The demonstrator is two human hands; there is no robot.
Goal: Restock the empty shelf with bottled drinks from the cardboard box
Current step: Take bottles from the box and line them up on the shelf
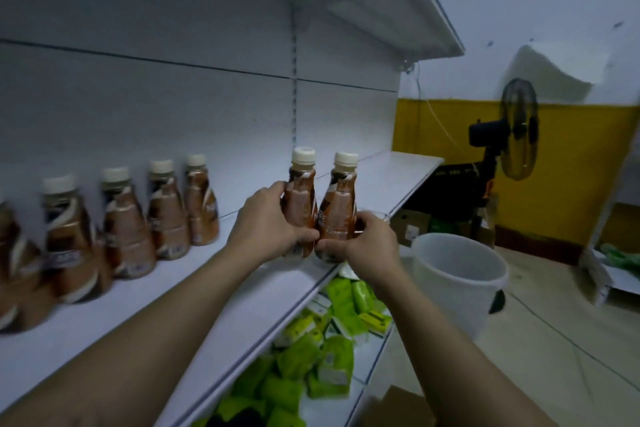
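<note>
Your left hand [266, 220] curls around one brown bottle [302, 198], and your right hand [370, 246] around a second bottle [341, 203]. They are upright and touching at the shelf [242, 288] front edge, right of the row [166, 211], likely to extend it.

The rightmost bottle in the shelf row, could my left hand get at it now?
Probably not yet: the left hand grips another bottle, though only bare shelf lies between it and the rightmost bottle.
</note>
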